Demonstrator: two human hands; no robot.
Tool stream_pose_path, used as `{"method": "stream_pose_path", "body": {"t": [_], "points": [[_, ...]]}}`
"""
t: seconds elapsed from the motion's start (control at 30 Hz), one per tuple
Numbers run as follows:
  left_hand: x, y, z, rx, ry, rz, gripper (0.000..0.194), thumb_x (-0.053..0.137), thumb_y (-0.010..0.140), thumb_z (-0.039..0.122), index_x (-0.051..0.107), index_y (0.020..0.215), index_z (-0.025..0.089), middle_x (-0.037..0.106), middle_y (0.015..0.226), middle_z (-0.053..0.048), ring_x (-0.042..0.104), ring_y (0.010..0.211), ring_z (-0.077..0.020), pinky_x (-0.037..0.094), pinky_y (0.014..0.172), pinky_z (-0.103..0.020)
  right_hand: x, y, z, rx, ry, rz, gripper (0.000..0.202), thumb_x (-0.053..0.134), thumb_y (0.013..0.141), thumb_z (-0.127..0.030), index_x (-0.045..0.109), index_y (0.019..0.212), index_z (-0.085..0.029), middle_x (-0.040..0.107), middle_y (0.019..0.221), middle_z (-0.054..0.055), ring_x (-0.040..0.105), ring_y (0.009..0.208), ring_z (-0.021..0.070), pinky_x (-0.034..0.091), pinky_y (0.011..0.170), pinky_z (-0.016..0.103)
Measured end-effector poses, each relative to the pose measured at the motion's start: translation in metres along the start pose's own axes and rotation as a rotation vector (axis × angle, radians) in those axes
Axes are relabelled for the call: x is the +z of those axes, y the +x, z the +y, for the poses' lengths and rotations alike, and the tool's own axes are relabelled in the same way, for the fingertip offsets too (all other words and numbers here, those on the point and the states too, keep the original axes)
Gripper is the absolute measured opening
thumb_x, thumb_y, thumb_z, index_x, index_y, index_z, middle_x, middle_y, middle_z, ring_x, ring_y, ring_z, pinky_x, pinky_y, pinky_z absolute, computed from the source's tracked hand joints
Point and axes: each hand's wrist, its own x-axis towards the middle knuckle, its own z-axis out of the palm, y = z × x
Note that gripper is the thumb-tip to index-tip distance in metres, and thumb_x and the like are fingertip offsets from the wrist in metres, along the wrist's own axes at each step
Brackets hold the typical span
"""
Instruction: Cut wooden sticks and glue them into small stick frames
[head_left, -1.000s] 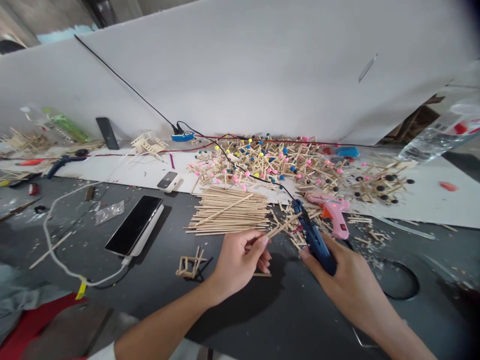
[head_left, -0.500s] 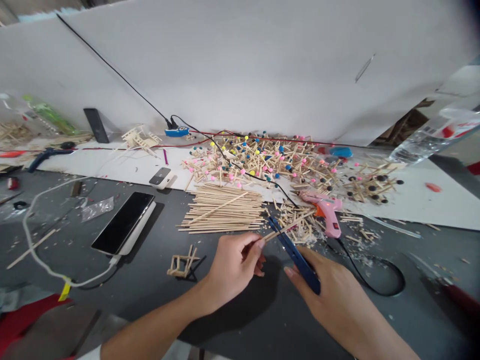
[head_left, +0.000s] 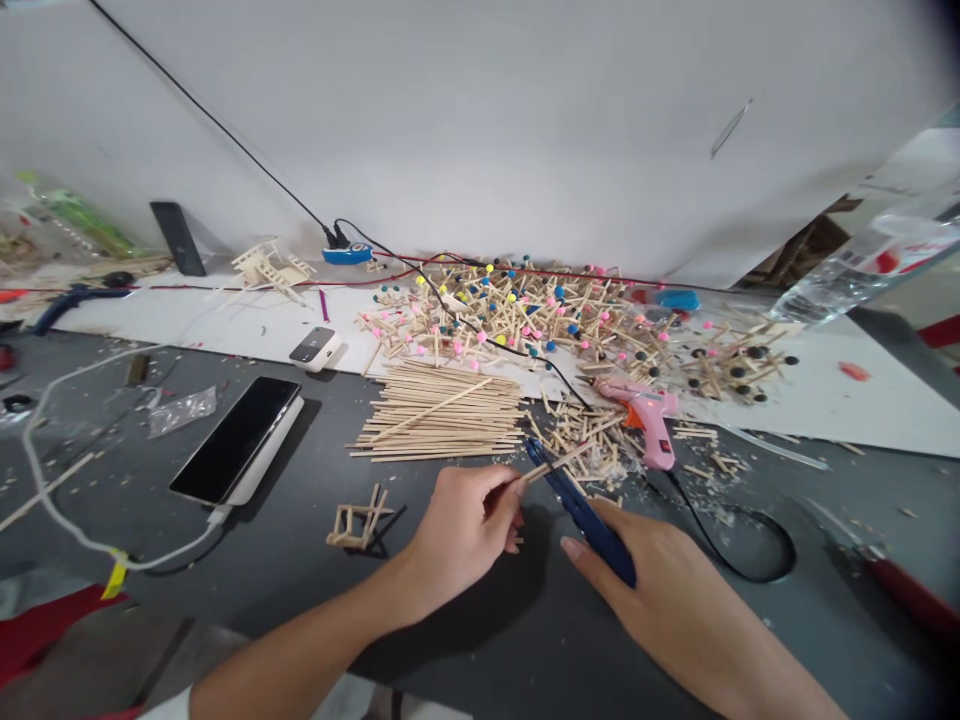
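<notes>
- Left hand closed in a pinch on a thin wooden stick, thumb and fingertips gripping its near end, just in front of the bundle of long sticks.
- Stick angled up and away to the right of that bundle, its middle lying between the open blades of the blue-handled cutters.
- Right hand wrapped around the cutters' handles, to the right of the bundle and nearer the viewer; tip of the cutters pointing back toward the bundle's right end.
- Heap of short offcuts just right of the bundle, touching the far end of the held stick.
- Pink glue gun lying beyond the offcuts, farther right of the bundle, its black cord looping on the dark table.
- Pile of small stick figures with coloured balls right behind the bundle, on white board.
- Small stick frame in front of the bundle's left end.
- Black phone on a white slab, well left of the bundle; small white device behind and to the left of it.
</notes>
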Motion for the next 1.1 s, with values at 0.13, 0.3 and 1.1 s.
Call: {"method": "stream_pose_path", "body": {"t": [0.13, 0.3, 1.1], "points": [[0.0, 0.0, 0.0, -0.038, -0.032, -0.022, 0.034, 0.047, 0.094, 0.037, 0.056, 0.068, 0.017, 0.062, 0.059, -0.001, 0.062, 0.047, -0.0122, 0.045, 0.047, -0.018, 0.003, 0.0, 0.0, 0.024, -0.041, 0.015, 0.029, 0.046, 0.093, -0.042, 0.064, 0.101, -0.021, 0.073, 0.093, 0.007, 0.069, 0.082, 0.026, 0.044, 0.066, 0.032], [-0.001, 0.002, -0.003, -0.067, -0.048, -0.051, 0.037, 0.045, 0.094, 0.04, 0.056, 0.068, 0.017, 0.062, 0.06, -0.001, 0.063, 0.048, -0.0128, 0.046, 0.048, -0.019, 0.007, 0.002, -0.003, 0.049, -0.064, 0.008, 0.026, 0.045, 0.094, -0.038, 0.062, 0.104, -0.021, 0.073, 0.092, 0.007, 0.07, 0.08, 0.026, 0.042, 0.064, 0.031], [-0.017, 0.01, -0.011, 0.056, 0.548, -0.01, 0.011, 0.063, 0.083, 0.023, 0.072, 0.079, 0.018, 0.068, 0.066, -0.003, 0.06, 0.057, -0.0159, 0.035, 0.055, -0.024, -0.001, 0.012, 0.0, 0.063, -0.011, 0.008, 0.026, 0.046, 0.093, -0.039, 0.063, 0.092, -0.02, 0.072, 0.082, 0.008, 0.067, 0.072, 0.0242, 0.039, 0.063, 0.03]]}}
